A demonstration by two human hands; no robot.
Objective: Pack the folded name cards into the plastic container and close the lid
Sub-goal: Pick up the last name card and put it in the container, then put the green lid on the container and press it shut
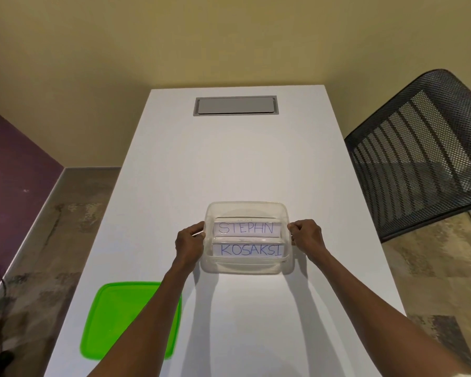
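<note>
My left hand [190, 240] and right hand [306, 238] grip the sides of the plastic container [246, 263] mid-desk [237, 164], both name cards [246, 228] inside. Next I should steady it, fetch the green lid [114, 317] from the desk's near left edge, and press its corners evenly.

A black mesh chair [419, 156] stands beside the white table [229, 164]
</note>
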